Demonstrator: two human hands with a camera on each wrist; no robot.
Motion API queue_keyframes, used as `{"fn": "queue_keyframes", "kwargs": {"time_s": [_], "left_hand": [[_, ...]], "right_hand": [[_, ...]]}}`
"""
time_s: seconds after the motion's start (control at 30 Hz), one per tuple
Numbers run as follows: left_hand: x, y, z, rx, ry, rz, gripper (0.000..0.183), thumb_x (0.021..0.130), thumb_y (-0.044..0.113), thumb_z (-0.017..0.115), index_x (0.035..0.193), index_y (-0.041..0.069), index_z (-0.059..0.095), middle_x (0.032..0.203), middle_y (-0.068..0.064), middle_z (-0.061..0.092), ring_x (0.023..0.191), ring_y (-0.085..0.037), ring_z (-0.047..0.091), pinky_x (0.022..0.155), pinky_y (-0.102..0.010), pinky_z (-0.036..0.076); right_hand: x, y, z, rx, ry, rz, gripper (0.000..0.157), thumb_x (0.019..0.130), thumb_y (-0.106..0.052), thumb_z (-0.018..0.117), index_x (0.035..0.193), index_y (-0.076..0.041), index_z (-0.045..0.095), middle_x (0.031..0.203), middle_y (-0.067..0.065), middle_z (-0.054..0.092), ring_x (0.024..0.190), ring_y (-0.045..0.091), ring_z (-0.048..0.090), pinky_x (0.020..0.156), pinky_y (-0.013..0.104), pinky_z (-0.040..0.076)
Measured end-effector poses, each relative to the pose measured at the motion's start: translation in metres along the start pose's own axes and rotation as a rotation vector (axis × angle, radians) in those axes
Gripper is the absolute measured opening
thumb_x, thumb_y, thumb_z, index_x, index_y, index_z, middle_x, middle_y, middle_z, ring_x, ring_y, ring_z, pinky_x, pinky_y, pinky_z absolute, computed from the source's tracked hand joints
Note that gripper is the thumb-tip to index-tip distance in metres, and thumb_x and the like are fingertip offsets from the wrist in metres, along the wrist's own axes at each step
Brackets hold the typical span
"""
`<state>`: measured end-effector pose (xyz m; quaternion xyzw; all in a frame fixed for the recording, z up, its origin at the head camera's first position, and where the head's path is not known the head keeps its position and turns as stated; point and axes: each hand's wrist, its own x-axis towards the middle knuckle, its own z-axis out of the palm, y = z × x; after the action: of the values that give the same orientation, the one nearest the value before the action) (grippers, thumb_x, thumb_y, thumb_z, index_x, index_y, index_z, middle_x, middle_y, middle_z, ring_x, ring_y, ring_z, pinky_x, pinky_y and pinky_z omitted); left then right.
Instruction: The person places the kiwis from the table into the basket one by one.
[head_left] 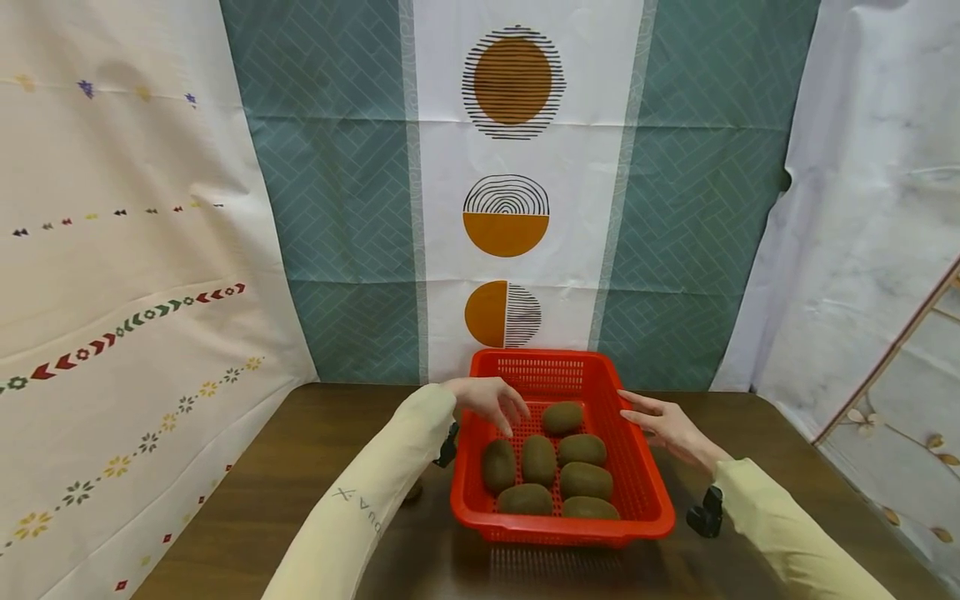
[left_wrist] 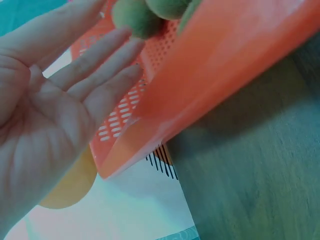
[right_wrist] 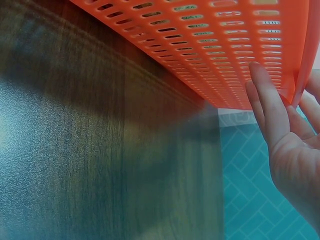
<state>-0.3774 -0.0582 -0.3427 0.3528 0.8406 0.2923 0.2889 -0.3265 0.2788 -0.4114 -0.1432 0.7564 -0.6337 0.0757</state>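
Note:
A red plastic basket with slotted walls stands on the table, holding several brown fuzzy kiwis. My left hand hovers over the basket's left side, beyond the nearest kiwi on that side. Its fingers are loosely extended with nothing between them, and the left wrist view shows the bare palm beside the basket wall. At the basket's right edge, my right hand touches the rim with nearly straight fingers. In the right wrist view two fingers lie along the slotted outer wall; the others are partly hidden behind the rim.
Under the left forearm, a small round brown object is partly hidden on the dark wooden table. A patterned cloth hangs right behind the table, with more cloth along the left and right sides.

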Motion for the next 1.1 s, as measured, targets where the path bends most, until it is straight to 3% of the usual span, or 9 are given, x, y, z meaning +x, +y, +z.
{"fn": "queue_keyframes", "kwargs": {"time_s": [0.17,0.33,0.6,0.77,0.9,1.1], "left_hand": [[-0.01,-0.006,-0.006,-0.15,0.026,0.11,0.04,0.08,0.002,0.067,0.119,0.004,0.058,0.105,-0.007,0.061,0.1,-0.024,0.055,0.077,-0.03,0.047],[-0.023,-0.016,-0.008,-0.215,0.076,0.178,0.039,0.081,0.006,0.066,0.119,0.005,0.058,0.108,-0.006,0.06,0.099,-0.019,0.055,0.08,-0.032,0.046],[-0.053,-0.036,-0.014,-0.251,0.239,0.222,0.037,0.082,0.007,0.066,0.118,0.005,0.059,0.109,-0.012,0.06,0.1,-0.026,0.056,0.081,-0.034,0.046],[-0.072,-0.056,-0.014,-0.288,0.338,0.254,0.039,0.081,0.006,0.067,0.118,-0.004,0.056,0.109,-0.019,0.059,0.096,-0.027,0.058,0.08,-0.036,0.047],[-0.09,-0.072,-0.012,-0.274,0.392,0.249,0.038,0.081,0.008,0.068,0.117,0.0,0.058,0.107,-0.014,0.061,0.097,-0.027,0.057,0.08,-0.036,0.046],[-0.117,-0.098,-0.004,-0.236,0.431,0.161,0.037,0.08,0.017,0.07,0.116,0.011,0.061,0.11,-0.005,0.061,0.104,-0.027,0.053,0.085,-0.037,0.043]], "right_hand": [[0.0,0.001,-0.001,0.0,0.011,0.013,0.056,0.092,-0.016,0.054,0.14,0.0,0.03,0.134,0.027,0.034,0.111,0.038,0.046,0.079,0.049,0.044],[0.0,0.0,0.0,0.004,0.005,0.01,0.056,0.092,-0.016,0.054,0.14,0.001,0.03,0.134,0.027,0.034,0.111,0.037,0.047,0.078,0.048,0.045],[-0.001,-0.001,0.0,0.013,0.007,0.012,0.056,0.092,-0.015,0.055,0.14,0.001,0.03,0.134,0.027,0.034,0.11,0.036,0.048,0.077,0.047,0.046],[0.0,-0.002,0.0,0.021,-0.004,0.024,0.056,0.092,-0.015,0.054,0.14,-0.001,0.029,0.135,0.026,0.033,0.11,0.035,0.048,0.079,0.046,0.046],[0.0,-0.002,0.0,0.02,-0.007,0.02,0.056,0.093,-0.015,0.053,0.141,-0.001,0.028,0.136,0.026,0.031,0.111,0.036,0.047,0.079,0.047,0.045],[-0.001,-0.003,0.0,0.011,-0.006,0.017,0.055,0.093,-0.015,0.053,0.14,-0.001,0.029,0.136,0.026,0.032,0.111,0.036,0.047,0.079,0.048,0.045]]}}
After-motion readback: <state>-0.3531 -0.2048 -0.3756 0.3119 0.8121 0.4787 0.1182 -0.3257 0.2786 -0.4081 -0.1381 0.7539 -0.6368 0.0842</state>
